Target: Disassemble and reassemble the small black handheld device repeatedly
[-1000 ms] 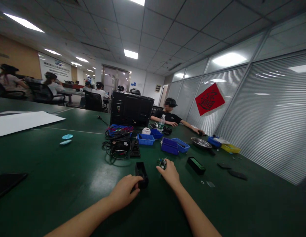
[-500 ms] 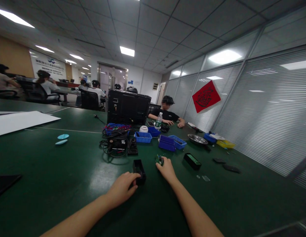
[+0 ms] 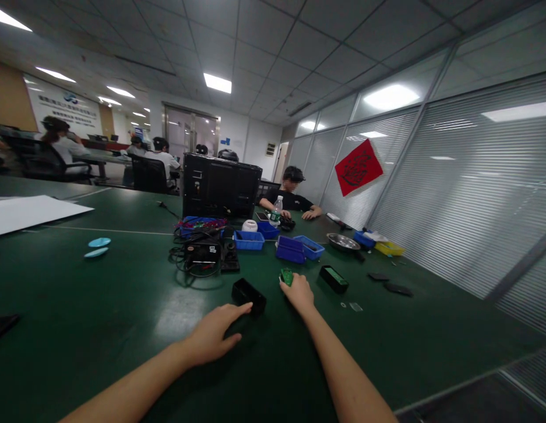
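Note:
My left hand (image 3: 215,335) is spread, thumb apart, with its fingertips at the near end of an open black plastic box (image 3: 245,293). Whether they touch the box, I cannot tell. The box lies askew on the green table. In my right hand (image 3: 300,294) is a small green circuit board (image 3: 286,276), pinched at its near side and partly covered by the fingers. To the right of that hand sits a second black box (image 3: 328,282) with a green board in it. A small ring (image 3: 343,305) and a clear plastic piece (image 3: 356,306) lie nearer to me.
Blue bins (image 3: 249,239), a tangle of cables beside a black device (image 3: 203,257), and a large black panel (image 3: 220,187) stand ahead. A metal bowl (image 3: 343,241) and flat black pieces (image 3: 398,289) are at right. Across the table sits a person (image 3: 290,200).
The black box has turned from nearly straight to slanted, and my left fingers have spread. The circuit board has tilted in my right hand, showing its green face. The view has shifted slightly right.

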Demonstrator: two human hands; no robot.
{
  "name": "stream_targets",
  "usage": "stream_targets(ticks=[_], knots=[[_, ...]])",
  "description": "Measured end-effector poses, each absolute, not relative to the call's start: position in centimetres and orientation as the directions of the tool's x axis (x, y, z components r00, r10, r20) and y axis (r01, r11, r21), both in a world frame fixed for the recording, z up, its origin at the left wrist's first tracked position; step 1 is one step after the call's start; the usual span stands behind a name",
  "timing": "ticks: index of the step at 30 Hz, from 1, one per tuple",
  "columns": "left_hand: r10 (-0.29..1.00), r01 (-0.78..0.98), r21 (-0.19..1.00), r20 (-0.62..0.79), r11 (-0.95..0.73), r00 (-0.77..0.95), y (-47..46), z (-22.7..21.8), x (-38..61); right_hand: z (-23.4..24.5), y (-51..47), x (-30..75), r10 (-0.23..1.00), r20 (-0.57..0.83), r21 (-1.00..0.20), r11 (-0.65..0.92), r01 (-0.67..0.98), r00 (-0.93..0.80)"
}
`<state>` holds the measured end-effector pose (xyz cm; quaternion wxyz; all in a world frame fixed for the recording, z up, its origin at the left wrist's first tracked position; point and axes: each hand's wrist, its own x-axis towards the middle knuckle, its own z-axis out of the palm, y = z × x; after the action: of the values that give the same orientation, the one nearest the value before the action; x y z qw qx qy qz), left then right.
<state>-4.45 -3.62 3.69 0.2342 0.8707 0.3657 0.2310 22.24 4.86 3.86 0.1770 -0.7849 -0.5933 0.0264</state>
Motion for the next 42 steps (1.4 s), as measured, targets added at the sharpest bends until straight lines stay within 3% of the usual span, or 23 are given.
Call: stream_targets(ticks=[4, 10, 16, 28, 42], knots=[[0.703, 0.498, 0.552, 0.250, -0.669, 0.666, -3.7, 3.8, -4.3, 3.6, 5.1, 22.5, 0.951, 0.175, -0.327, -0.188, 0.926, 0.255], [0.815, 0.566, 0.587, 0.375, -0.578, 0.443, -2.2, 2.7, -4.6, 3.1, 5.4, 22.6, 0.973, 0.210, -0.357, -0.016, 0.934, 0.097], [0.894, 0.580, 0.681, 0.358, -0.447, 0.269, -1.0, 2.1, -4.9, 3.4, 5.5, 23.1, 0.970, 0.203, -0.372, -0.048, 0.927, 0.131], [0.910, 0.591, 0.692, 0.317, -0.415, 0.267, -0.7, 2.1, -5.2, 4.6, 5.3, 23.6, 0.984, 0.135, -0.263, -0.076, 0.962, 0.114], [0.942, 0.560, 0.757, 0.280, -0.337, 0.188, -0.4, 1.4, -5.4, 3.8, 5.4, 24.3, 0.983, 0.134, -0.409, -0.057, 0.911, 0.122]])
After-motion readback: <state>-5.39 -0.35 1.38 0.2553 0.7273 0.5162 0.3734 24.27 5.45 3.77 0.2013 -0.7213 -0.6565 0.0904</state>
